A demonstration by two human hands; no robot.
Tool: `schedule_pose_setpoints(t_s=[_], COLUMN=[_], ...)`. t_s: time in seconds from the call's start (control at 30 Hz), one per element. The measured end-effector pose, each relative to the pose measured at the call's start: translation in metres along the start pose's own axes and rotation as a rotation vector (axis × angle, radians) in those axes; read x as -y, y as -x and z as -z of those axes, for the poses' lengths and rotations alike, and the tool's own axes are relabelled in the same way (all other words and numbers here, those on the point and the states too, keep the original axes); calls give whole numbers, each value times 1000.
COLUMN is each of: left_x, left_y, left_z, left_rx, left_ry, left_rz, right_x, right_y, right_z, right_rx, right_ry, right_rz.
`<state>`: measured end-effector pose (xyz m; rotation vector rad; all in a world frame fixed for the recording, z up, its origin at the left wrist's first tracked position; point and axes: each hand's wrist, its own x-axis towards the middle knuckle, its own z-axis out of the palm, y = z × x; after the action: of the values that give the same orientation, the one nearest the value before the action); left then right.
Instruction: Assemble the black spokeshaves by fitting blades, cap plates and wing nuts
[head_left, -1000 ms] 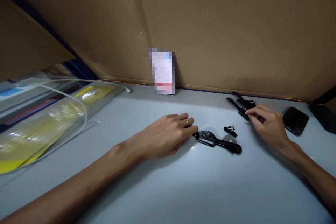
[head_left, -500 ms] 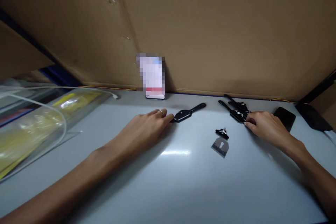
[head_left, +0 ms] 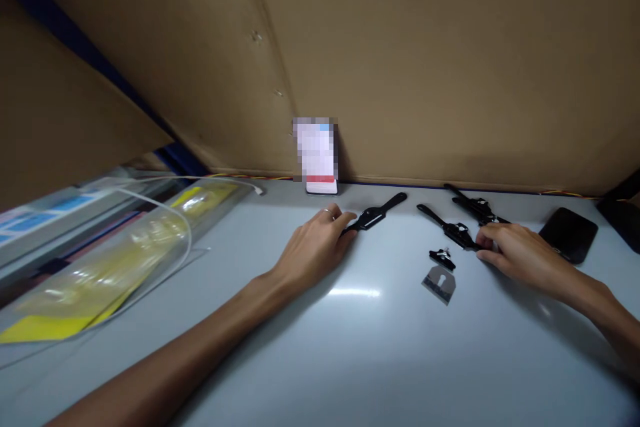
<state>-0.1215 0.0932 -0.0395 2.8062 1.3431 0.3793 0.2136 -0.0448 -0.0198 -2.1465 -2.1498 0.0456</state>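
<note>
My left hand [head_left: 325,237] is closed on the near end of a black spokeshave body [head_left: 373,215], whose other handle points away to the right. On the right, my right hand [head_left: 510,247] pinches the right handle of a second spokeshave body [head_left: 459,235], low over the table or on it. At least one more black spokeshave [head_left: 481,208] lies just behind that one, partly overlapped by my fingers. In front of them lie a small black lever cap [head_left: 443,258] with a screw and a flat grey blade [head_left: 440,283] with a keyhole slot.
A lit phone [head_left: 321,157] leans on the cardboard wall [head_left: 425,67] at the back. To the left are clear plastic packaging with yellow sheets [head_left: 145,247] and a white cable [head_left: 189,233]. A black flat object [head_left: 570,235] lies beyond my right hand.
The view has swung left. My right hand has drawn its spokeshave nearer to me, apart from the ones behind. My left hand keeps its hold, with its spokeshave turned slightly.
</note>
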Motion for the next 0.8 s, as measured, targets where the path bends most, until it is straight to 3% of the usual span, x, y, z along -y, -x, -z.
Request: schedule_pose_setpoints(t_s=[0.23, 0.43, 0.5, 0.63, 0.8], left_x=[0, -15, -22, -33, -37], left_y=[2, 11, 15, 23, 26], left_z=[-5, 0, 4, 10, 8], left_rx=[-83, -194, -156, 35, 85], left_ry=[234, 271, 307, 272, 235], left_rz=[-45, -292, -415, -626, -668], right_x=[26, 46, 52, 60, 64], right_y=[7, 15, 18, 21, 22], right_z=[-3, -12, -16, -16, -10], right_rx=[-15, -55, -63, -61, -63], right_ry=[-131, -231, -255, -271, -258], right_rz=[165, 267, 298, 329, 346])
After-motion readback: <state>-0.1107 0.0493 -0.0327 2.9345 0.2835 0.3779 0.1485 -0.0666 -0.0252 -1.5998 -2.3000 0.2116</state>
